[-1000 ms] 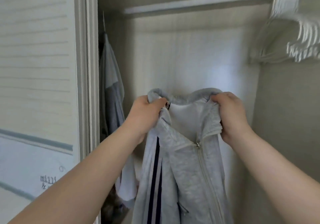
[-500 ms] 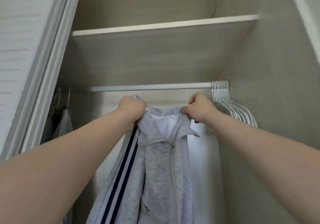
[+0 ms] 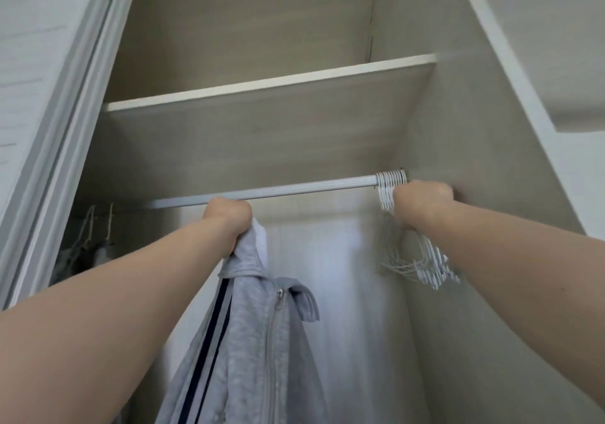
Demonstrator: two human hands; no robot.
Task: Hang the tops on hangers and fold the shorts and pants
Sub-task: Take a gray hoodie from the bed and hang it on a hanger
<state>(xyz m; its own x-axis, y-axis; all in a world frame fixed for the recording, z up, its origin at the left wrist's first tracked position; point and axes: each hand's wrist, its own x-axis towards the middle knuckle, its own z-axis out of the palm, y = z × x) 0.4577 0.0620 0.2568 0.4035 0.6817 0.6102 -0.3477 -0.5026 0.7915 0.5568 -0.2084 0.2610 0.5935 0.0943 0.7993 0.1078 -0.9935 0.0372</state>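
A grey zip-up jacket (image 3: 258, 341) with dark stripes down its side hangs from my left hand (image 3: 229, 217), which grips its collar just below the closet rail (image 3: 294, 187). My right hand (image 3: 422, 204) is raised at the right end of the rail, its fingers curled among a bunch of white hangers (image 3: 415, 260) that hang there. Which hanger it grips is hidden behind the hand. The jacket's right collar flap (image 3: 306, 302) hangs free.
A shelf (image 3: 271, 83) sits above the rail. The sliding door frame (image 3: 65, 122) stands at the left. Two hangers with grey clothes (image 3: 91, 246) hang at the rail's far left. The closet's side wall (image 3: 474, 292) is close on the right.
My right hand has let go of the jacket collar and moved right to the white hangers. My left hand has risen to the rail with the jacket. The view has tilted upward.
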